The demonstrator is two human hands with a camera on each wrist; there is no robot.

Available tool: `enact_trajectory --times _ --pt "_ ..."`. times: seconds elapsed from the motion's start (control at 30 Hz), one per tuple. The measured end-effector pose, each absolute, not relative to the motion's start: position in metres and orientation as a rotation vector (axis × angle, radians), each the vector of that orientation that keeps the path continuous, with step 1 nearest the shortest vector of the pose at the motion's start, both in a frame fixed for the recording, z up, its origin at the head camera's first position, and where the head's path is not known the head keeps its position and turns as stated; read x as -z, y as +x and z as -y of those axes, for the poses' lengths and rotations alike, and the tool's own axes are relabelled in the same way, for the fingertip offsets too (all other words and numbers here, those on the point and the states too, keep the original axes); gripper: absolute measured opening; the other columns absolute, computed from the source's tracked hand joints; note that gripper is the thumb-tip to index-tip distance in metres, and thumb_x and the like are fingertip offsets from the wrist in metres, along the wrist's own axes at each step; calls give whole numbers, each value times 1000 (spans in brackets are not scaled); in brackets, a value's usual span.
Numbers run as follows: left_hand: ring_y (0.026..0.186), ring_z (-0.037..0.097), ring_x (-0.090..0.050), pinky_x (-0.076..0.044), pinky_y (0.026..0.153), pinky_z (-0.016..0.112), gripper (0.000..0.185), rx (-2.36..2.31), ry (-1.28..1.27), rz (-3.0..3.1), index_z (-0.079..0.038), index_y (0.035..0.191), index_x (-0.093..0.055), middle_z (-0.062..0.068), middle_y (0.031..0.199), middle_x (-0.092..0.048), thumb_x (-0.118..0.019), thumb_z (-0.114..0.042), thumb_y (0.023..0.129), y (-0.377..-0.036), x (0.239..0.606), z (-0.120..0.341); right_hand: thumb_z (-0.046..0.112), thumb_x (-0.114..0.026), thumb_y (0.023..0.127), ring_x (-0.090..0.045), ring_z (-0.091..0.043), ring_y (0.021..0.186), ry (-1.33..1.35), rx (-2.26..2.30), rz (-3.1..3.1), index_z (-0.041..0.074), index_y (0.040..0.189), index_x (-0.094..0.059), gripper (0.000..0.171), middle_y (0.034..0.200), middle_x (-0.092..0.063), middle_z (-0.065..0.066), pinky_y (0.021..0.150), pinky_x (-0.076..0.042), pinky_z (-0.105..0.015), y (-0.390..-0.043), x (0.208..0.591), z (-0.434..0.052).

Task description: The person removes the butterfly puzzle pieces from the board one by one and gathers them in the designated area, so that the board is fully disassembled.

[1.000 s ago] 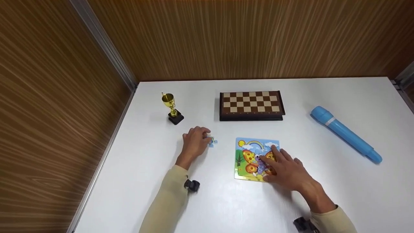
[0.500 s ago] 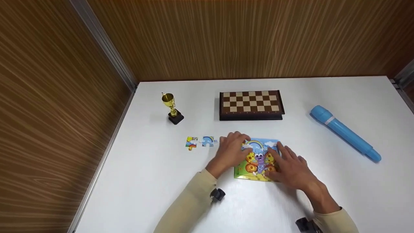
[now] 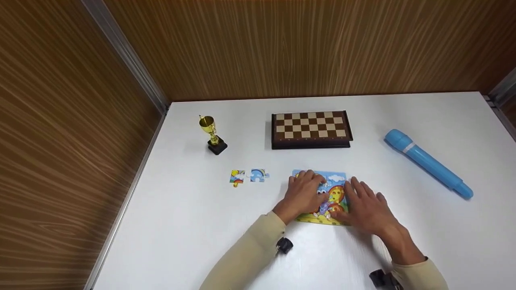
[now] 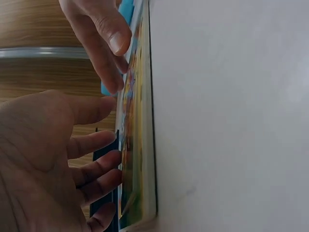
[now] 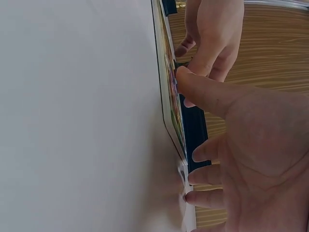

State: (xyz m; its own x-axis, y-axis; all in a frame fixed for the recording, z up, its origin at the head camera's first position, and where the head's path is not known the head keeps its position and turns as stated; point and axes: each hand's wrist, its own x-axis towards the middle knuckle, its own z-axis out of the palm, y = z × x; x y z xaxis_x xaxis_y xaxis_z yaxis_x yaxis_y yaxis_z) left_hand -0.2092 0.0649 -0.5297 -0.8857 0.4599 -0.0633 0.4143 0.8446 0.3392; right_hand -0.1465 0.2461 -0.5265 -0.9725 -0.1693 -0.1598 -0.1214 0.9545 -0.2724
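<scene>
A colourful jigsaw board (image 3: 336, 180) with a butterfly picture lies flat on the white table (image 3: 193, 225). My left hand (image 3: 304, 192) rests on its left half, and the fingertips (image 4: 112, 166) touch the picture surface. My right hand (image 3: 365, 205) lies on the board's right edge, fingers spread, with the thumb pressing the picture (image 5: 170, 96). Two loose puzzle pieces lie left of the board, one yellow and red (image 3: 237, 177), one blue with a rainbow (image 3: 259, 175). Whether a piece is under the left fingers is hidden.
A small gold trophy (image 3: 211, 135) stands at the back left. A folded chessboard (image 3: 310, 129) lies behind the puzzle. A blue torch (image 3: 427, 163) lies at the right. Wood-panel walls close in the left and back sides.
My left hand left the two loose pieces on the table and moved right onto the puzzle board's left half. The right hand stayed on the board's right side.
</scene>
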Motion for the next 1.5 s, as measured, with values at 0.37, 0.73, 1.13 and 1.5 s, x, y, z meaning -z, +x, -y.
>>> enact_trajectory --times 0.37,0.73,1.13,1.5 --pt "105 13 -46 -36 89 35 40 -371 664 -2934 -29 123 -62 -5 114 -55 -59 -51 90 -210 531 -75 62 -66 79 -27 -48 140 -229 358 -2948 4 148 -34 96 155 -27 -25 101 -23 -74 -140 527 -245" --pt "104 12 -45 -32 91 38 31 -400 573 -2890 -29 111 -68 -7 110 -58 -68 -48 86 -217 527 -86 57 -71 77 -26 -48 140 -229 357 -2929 4 148 -34 96 155 -27 -25 100 -26 -74 -142 525 -244" --pt "99 15 -48 -30 90 42 25 -417 524 -2817 -25 107 -66 -6 104 -60 -69 -40 87 -223 526 -93 55 -72 78 -28 -48 139 -232 337 -2947 4 148 -34 95 154 -28 -25 100 -28 -73 -140 525 -243" --pt "99 14 -49 -31 89 45 26 -441 568 -2949 -29 105 -72 -8 103 -64 -70 -45 85 -215 527 -90 54 -72 78 -25 -49 140 -224 367 -2923 5 149 -31 96 155 -26 -24 101 -26 -73 -141 525 -242"
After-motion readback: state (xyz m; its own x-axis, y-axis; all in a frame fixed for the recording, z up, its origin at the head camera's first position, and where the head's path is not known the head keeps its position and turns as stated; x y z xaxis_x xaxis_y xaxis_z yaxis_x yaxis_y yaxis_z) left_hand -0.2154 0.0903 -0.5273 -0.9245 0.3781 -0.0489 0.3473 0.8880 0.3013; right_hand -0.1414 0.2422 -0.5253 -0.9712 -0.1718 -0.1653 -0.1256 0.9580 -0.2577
